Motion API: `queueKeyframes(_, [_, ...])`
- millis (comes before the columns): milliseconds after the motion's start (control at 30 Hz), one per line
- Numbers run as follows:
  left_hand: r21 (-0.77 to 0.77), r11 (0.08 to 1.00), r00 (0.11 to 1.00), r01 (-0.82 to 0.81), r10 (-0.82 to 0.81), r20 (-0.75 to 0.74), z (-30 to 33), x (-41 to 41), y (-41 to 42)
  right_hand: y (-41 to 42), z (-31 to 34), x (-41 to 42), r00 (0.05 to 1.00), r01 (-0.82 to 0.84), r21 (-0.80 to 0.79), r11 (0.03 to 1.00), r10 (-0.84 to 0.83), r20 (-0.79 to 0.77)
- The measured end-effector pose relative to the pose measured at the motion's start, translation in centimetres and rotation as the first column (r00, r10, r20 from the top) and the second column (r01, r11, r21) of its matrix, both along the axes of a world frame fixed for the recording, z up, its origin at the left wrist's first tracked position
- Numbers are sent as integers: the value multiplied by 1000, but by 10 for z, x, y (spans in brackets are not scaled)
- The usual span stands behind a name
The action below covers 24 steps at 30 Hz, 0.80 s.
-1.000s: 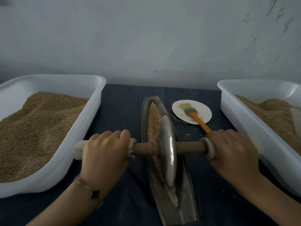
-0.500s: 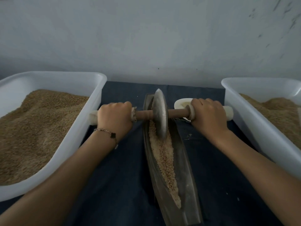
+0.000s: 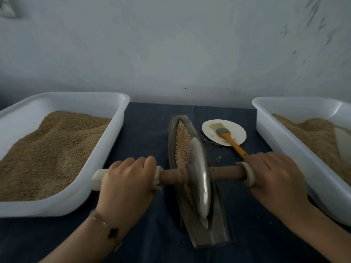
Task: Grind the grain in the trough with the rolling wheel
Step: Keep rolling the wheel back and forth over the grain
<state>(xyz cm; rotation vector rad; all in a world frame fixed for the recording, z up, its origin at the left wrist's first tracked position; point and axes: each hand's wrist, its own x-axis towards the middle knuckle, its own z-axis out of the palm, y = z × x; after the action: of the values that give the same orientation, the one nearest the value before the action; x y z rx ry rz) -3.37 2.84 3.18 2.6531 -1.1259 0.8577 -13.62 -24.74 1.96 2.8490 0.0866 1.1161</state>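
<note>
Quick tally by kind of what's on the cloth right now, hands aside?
White tubs of grain: 2
Trough: 1
Rolling wheel: 1
Plate: 1
Brush: 1
Total: 6

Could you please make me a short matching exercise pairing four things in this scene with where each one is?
Things:
1. brush
2. wheel
3. left hand
4. left tub

Places:
A. in the trough, standing on edge
B. gripping the axle's left handle
C. lying across the plate
D. on the cloth, left of the trough

Pairs: 1-C, 2-A, 3-B, 4-D
</note>
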Motion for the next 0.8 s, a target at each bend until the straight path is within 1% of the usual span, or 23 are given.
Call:
queueKeyframes(100, [-40, 999, 998, 24, -21, 61, 1, -5, 2, 1, 1, -10, 1000, 2, -12, 1000, -2, 16])
queueKeyframes(200, [-55, 998, 998, 34, -31, 54, -2, 5, -3, -3, -2, 0, 1000, 3, -31, 1000, -4, -3])
queueKeyframes(267, [-61, 998, 1000, 17, -16, 19, -5, 18, -9, -8, -5, 16, 1000, 12, -32, 999, -13, -12])
queueKeyframes(367, [-47, 998, 999, -39, 38, -29, -11, 44, -21, -15, -9, 47, 999, 44, -27, 999, -43, 31])
queueKeyframes(433, [-3, 994, 993, -110, 110, -39, -13, 65, -28, -18, -7, 73, 997, 65, -34, 997, -64, 47])
queueKeyframes(500, [45, 978, 977, -204, 207, -55, -14, 88, -36, -24, -2, 99, 995, 98, -49, 994, -97, 29])
queueKeyframes(533, [47, 973, 971, -228, 230, -58, -12, 97, -41, -28, 2, 111, 993, 121, -49, 991, -121, 0])
queueKeyframes(633, [38, 959, 958, -279, 281, -60, -3, 118, -54, -35, 9, 138, 982, 178, -31, 984, -179, -64])
queueKeyframes(800, [49, 945, 943, -324, 327, -61, 3, 130, -61, -42, 7, 152, 981, 193, -47, 980, -194, -16])
